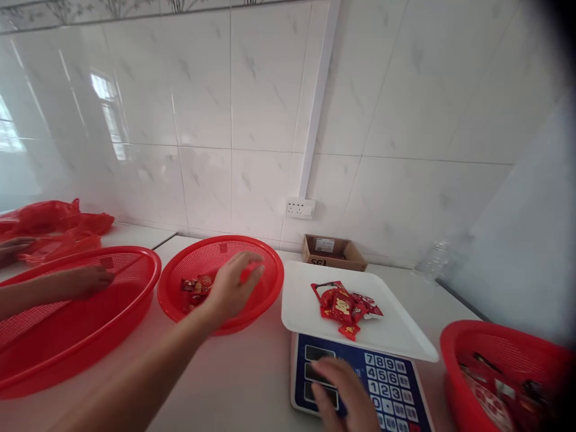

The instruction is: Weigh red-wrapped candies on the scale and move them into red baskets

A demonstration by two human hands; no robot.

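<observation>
My left hand (236, 285) reaches over the middle red mesh basket (166, 294), fingers curved and apart, with nothing seen in it. Several red candy packets (198, 285) lie at the left inside that basket. Close to me, my right hand (346, 393) is over the display side of the blue digital scale (360, 360), thumb and finger spread; whether it touches the scale I cannot tell. On the scale's white tray (297, 294) is a small pile of red wrapped packets (339, 306), some with gold print.
Another person's hand (85, 282) is over the large left red basket (153, 270), and another hand (15, 249) touches red plastic bags (58, 225). A cardboard box (335, 255) and clear plastic item (434, 258) stand near the wall. A right basket (454, 342) holds packets.
</observation>
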